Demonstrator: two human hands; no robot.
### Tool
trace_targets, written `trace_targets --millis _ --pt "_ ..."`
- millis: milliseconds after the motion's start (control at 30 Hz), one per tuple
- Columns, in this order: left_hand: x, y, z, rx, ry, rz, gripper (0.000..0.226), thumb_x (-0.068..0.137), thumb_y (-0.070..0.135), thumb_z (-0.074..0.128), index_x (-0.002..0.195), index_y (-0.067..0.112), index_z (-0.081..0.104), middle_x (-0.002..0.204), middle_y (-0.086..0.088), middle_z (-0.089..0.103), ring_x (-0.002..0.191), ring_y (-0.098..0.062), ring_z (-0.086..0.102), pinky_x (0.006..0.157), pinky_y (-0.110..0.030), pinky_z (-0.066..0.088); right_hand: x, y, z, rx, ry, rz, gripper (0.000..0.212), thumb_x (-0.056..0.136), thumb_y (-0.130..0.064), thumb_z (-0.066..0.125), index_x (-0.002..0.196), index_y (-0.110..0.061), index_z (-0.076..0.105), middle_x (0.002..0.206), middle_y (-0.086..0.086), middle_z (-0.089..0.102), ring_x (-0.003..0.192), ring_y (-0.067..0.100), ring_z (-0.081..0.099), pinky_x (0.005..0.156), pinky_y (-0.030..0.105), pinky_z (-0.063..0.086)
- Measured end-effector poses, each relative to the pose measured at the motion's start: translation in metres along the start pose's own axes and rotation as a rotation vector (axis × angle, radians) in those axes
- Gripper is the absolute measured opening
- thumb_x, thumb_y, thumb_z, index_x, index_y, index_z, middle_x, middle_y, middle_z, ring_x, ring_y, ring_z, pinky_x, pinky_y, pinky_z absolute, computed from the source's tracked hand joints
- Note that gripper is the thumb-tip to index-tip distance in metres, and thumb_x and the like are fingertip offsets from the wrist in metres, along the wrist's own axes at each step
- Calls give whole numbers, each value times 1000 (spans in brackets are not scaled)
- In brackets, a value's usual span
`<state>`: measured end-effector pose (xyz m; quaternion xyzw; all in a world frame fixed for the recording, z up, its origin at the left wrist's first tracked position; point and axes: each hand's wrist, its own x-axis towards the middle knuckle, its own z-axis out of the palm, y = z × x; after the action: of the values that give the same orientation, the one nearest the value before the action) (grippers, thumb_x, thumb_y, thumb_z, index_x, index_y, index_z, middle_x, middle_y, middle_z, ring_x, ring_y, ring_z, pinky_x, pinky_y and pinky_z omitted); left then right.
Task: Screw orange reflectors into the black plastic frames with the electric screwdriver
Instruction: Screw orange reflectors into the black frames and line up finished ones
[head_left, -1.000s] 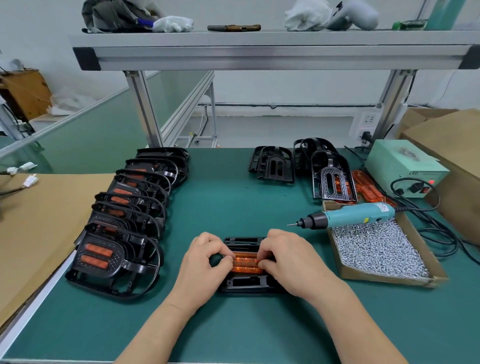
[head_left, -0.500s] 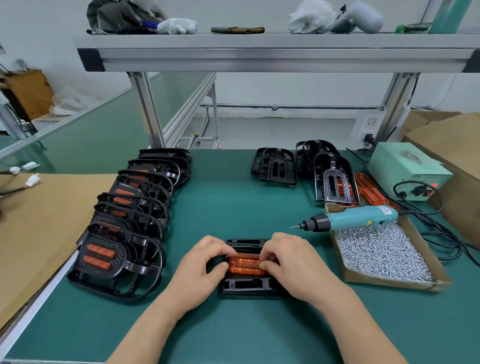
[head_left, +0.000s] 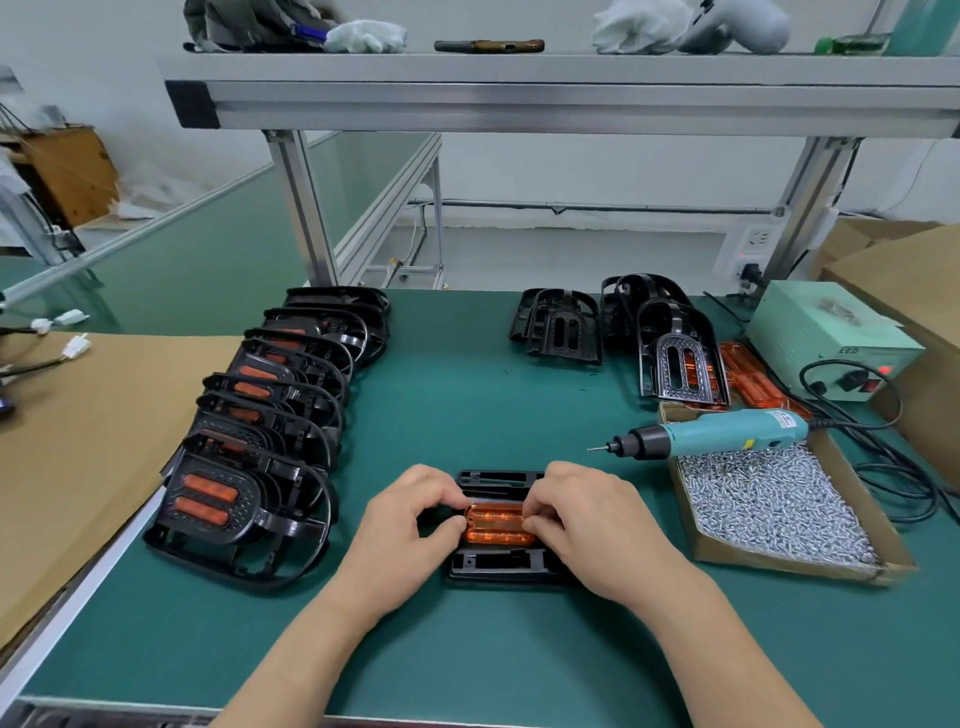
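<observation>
A black plastic frame lies flat on the green mat at the table's front centre. An orange reflector sits in its middle. My left hand pinches the reflector's left end with curled fingers and thumb. My right hand pinches its right end the same way. The teal electric screwdriver rests unheld on the rim of a cardboard box of screws, its bit pointing left.
A row of several frames with orange reflectors lies at the left. Bare black frames and loose orange reflectors stand at the back right, beside a pale green power supply with a black cable. Brown cardboard covers the left side.
Both hands stay on the reflector and frame; the fingers shifted slightly on the reflector's ends. The camera view rose a little.
</observation>
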<state>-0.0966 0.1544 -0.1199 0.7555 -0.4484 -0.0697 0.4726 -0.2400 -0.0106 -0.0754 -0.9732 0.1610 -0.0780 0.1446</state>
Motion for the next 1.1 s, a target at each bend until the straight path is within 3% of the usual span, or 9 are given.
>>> trace_targets --millis 133,300,467,600,767,900,967,1067,1100 --pt "-1 1 -1 24 -46 11 20 85 14 74 97 30 74 102 14 61 105 -12 61 91 -15 43 2 -2 0 -3 -12 52 11 97 -38 59 95 -30 67 93 -12 53 95 15 57 80 33 45" --pt "2 3 4 67 -87 -71 17 85 15 74 77 29 71 97 10 53 101 -9 55 86 -18 38 7 -9 -1 -24 -62 72 8 96 -34 59 95 -30 66 99 -11 56 99 18 57 83 36 48" --pt "2 4 6 37 -81 -87 21 85 15 74 73 32 69 96 11 54 101 -9 54 87 -20 39 7 -6 -2 -12 -59 84 10 96 -37 60 96 -31 67 100 -10 58 100 17 57 83 35 47" --pt "1 2 5 38 -60 -87 20 85 17 75 75 34 69 95 15 53 101 -10 55 86 -16 38 -2 5 -10 153 72 94 12 95 -36 63 94 -27 71 91 -11 60 92 11 57 84 30 44" --pt "-2 1 4 55 -53 -90 15 86 20 74 79 33 71 97 16 53 101 -10 56 86 -19 41 -25 54 -45 77 271 380 13 88 -26 70 77 -26 66 82 -9 67 80 19 59 74 32 44" --pt "-5 3 5 58 -26 -69 13 86 23 75 84 36 74 100 16 56 102 -11 58 86 -20 44 -41 90 -56 -76 99 645 3 89 -27 69 89 -29 70 100 -1 74 98 27 64 83 37 51" --pt "-6 4 5 33 -14 -47 16 88 22 74 90 38 77 100 17 61 100 -11 61 83 -18 45 -44 97 -52 -104 24 679 12 87 -29 71 97 -23 73 105 1 74 103 28 64 85 36 52" --pt "-8 8 6 40 -26 -4 14 90 26 72 97 37 78 100 17 64 97 -11 64 82 -21 47 -39 99 -47 -39 36 685 4 84 -22 74 83 -25 71 93 0 73 97 27 64 82 34 51" --pt "-9 9 7 39 -29 -3 13 89 31 69 96 36 79 100 17 65 96 -11 65 81 -23 48 -37 101 -45 -11 56 688 12 84 -20 74 77 -27 68 89 -2 72 95 27 64 81 34 50"
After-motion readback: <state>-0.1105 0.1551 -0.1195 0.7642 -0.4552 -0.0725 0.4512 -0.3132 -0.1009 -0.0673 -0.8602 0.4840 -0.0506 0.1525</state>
